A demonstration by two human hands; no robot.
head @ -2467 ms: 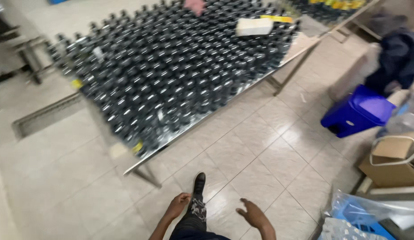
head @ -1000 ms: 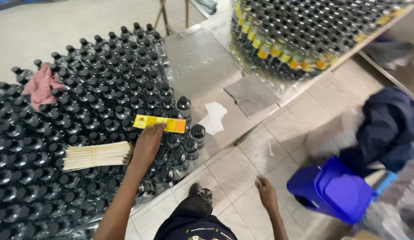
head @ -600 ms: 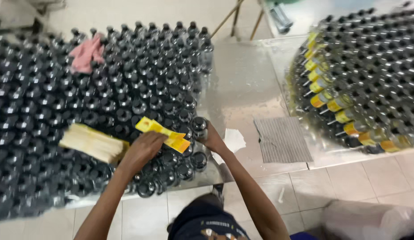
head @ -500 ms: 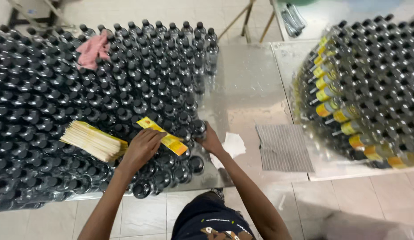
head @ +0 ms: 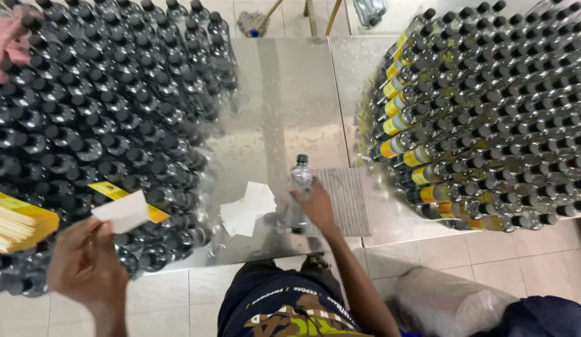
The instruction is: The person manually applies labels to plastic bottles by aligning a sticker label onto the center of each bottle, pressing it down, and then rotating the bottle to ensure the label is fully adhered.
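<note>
My right hand (head: 315, 203) grips a clear plastic bottle with a black cap (head: 299, 187), standing on the bare steel table (head: 281, 106) between two crowds of bottles. My left hand (head: 84, 265), low at the left, pinches a label (head: 125, 209), yellow on one side with a white backing half peeled off. A stack of yellow labels (head: 16, 219) rests on the caps of the unlabelled bottles (head: 97, 118) at the left. Bottles with yellow labels (head: 484, 118) fill the right side.
White paper backings (head: 247, 209) lie on the table by the held bottle, next to a grey ribbed mat (head: 346, 198). A pink cloth (head: 6, 37) sits on the bottles at far left. Tiled floor lies below the table edge, with a plastic bag (head: 446, 306) at the lower right.
My right hand has pulled one bottle out of the left crowd onto the bare middle of the table. My left hand has lifted the label off the caps and its backing is peeling.
</note>
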